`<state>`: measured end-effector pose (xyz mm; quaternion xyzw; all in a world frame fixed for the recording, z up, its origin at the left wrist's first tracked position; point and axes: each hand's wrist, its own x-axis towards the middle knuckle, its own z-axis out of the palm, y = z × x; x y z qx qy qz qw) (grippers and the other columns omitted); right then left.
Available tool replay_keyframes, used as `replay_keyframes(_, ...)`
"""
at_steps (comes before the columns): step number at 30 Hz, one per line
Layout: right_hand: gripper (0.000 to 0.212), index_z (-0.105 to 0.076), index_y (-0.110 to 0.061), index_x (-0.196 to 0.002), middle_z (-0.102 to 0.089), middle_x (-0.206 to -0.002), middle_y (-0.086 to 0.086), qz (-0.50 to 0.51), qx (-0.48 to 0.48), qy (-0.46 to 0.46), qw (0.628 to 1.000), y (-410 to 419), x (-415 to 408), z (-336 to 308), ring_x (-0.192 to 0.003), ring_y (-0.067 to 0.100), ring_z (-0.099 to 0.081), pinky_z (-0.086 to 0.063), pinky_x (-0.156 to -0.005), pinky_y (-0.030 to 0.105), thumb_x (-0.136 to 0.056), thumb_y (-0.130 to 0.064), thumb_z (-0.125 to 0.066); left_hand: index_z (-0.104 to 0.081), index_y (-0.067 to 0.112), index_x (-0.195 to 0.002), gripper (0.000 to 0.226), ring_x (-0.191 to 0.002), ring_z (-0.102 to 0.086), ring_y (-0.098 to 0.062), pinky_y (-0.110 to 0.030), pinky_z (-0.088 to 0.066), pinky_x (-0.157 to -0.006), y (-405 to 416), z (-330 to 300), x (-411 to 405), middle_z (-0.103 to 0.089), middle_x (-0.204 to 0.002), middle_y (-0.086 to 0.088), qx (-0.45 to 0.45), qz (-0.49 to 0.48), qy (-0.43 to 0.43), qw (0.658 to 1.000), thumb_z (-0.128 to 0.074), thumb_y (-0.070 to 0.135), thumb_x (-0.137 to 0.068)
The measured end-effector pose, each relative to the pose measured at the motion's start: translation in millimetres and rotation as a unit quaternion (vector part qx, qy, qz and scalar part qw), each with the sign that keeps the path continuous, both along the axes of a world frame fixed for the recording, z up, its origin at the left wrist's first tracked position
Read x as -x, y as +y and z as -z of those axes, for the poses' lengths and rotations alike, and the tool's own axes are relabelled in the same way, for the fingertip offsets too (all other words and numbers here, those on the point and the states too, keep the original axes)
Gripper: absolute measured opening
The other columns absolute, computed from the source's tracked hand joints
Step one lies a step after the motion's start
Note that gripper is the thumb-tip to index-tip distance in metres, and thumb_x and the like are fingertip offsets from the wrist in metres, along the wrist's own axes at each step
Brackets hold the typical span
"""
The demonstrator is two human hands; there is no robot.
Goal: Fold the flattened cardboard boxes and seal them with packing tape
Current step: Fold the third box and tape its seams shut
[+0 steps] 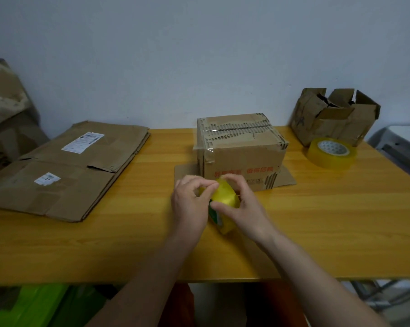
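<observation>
Both hands, left (pixel 189 204) and right (pixel 241 204), grip a yellow tape roll (pixel 225 204) above the bench (pixel 340 220), just before a worn, taped brown box (pixel 240 149).

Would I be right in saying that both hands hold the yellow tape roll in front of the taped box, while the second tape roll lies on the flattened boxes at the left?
Not quite. The head view shows the second tape roll lying on the table at the right, near the open box. The rest holds: left hand and right hand hold the yellow tape roll before the taped box.
</observation>
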<state>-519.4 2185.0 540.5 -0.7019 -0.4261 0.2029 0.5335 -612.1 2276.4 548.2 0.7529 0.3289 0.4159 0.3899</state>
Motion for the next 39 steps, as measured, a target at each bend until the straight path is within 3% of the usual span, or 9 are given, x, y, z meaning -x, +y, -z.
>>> replay_keyframes(3,0.092,-0.032,-0.024,-0.143,-0.039,-0.132,-0.020,0.019,0.083,0.044,0.995,-5,0,-1,-0.123,0.002,-0.038,-0.036,-0.090,0.017,-0.068,-0.025,-0.085,-0.075,0.017,-0.083,0.005,-0.090,-0.063,-0.017,-0.042,-0.051,-0.084,-3,-2,-2,-0.068,-0.087,0.003,0.028,0.028,-0.029,0.999,-0.073,0.012,-0.083)
replay_keyframes(7,0.050,-0.061,-0.016,-0.092,-0.066,-0.091,0.001,0.012,0.153,0.005,0.988,-22,-16,-20,-0.081,0.015,-0.060,-0.048,-0.067,0.030,-0.056,-0.035,-0.090,-0.070,0.023,-0.108,0.025,-0.089,-0.056,-0.014,-0.039,-0.050,-0.083,-10,1,-5,-0.062,-0.087,0.009,-0.008,0.028,0.007,1.000,-0.073,0.019,-0.083)
replay_keyframes(10,0.062,-0.057,-0.019,-0.103,-0.063,-0.101,-0.003,-0.015,0.270,-0.133,0.953,-35,-26,-30,-0.092,0.015,-0.058,-0.051,-0.078,0.035,-0.055,-0.042,-0.089,-0.045,0.025,-0.138,0.069,-0.102,-0.039,-0.008,-0.025,-0.038,-0.084,-7,-1,-12,-0.043,-0.106,0.009,-0.086,-0.054,0.061,0.993,-0.077,0.036,-0.077)
replay_keyframes(16,0.079,-0.041,-0.024,-0.131,-0.053,-0.132,0.000,-0.022,0.445,-0.307,0.841,-52,-39,-9,-0.118,0.021,-0.051,-0.042,-0.092,0.032,-0.066,-0.041,-0.083,-0.048,0.018,-0.136,0.040,-0.137,-0.032,-0.017,-0.040,-0.020,-0.117,38,-37,-43,-0.041,-0.147,-0.002,-0.245,0.004,0.166,0.955,-0.044,0.032,-0.100)
replay_keyframes(21,0.047,-0.043,-0.028,-0.100,-0.048,-0.093,-0.016,0.122,0.234,-0.218,0.940,-43,-49,-22,-0.088,0.010,-0.051,-0.041,-0.065,0.021,-0.074,-0.053,-0.073,-0.043,0.023,-0.140,0.041,-0.143,-0.027,-0.017,-0.052,-0.005,-0.120,66,-46,-53,-0.039,-0.151,0.002,-0.248,0.083,0.315,0.912,-0.030,0.031,-0.102)
replay_keyframes(24,0.060,-0.036,-0.027,-0.135,-0.038,-0.128,-0.009,0.155,0.039,-0.150,0.976,-19,-55,-35,-0.112,0.006,-0.044,-0.043,-0.093,0.027,-0.086,-0.050,-0.060,-0.049,0.021,-0.136,0.041,-0.138,-0.033,-0.019,-0.051,-0.004,-0.120,63,-46,-45,-0.046,-0.145,0.000,-0.297,0.075,0.308,0.901,-0.033,0.029,-0.099)
replay_keyframes(29,0.050,-0.043,-0.016,-0.140,-0.036,-0.146,0.006,0.106,0.067,-0.108,0.986,33,-72,-51,-0.132,0.019,-0.035,-0.030,-0.111,0.035,-0.097,-0.042,-0.045,-0.058,0.024,-0.127,0.053,-0.123,-0.044,-0.018,-0.046,-0.010,-0.119,54,-57,-24,-0.059,-0.128,0.003,-0.352,0.082,0.299,0.883,-0.023,0.040,-0.091)
replay_keyframes(35,0.045,-0.067,-0.009,-0.112,-0.059,-0.129,0.006,0.047,0.024,-0.032,0.998,60,-73,-75,-0.113,0.016,-0.053,-0.043,-0.100,0.038,-0.103,-0.036,-0.032,-0.068,0.029,-0.093,0.059,-0.112,-0.049,-0.016,-0.039,-0.035,-0.097,83,-89,-5,-0.065,-0.105,0.015,-0.223,0.128,0.268,0.928,-0.015,0.054,-0.093)
replay_keyframes(39,0.054,-0.062,-0.014,-0.124,-0.052,-0.139,0.003,0.014,0.035,-0.011,0.999,78,-65,-80,-0.127,0.015,-0.045,-0.034,-0.108,0.034,-0.100,-0.050,-0.029,-0.058,0.039,-0.125,0.063,-0.139,-0.030,-0.024,-0.058,-0.016,-0.114,112,-78,9,-0.049,-0.143,0.006,-0.132,0.062,0.395,0.907,-0.009,0.065,-0.094)
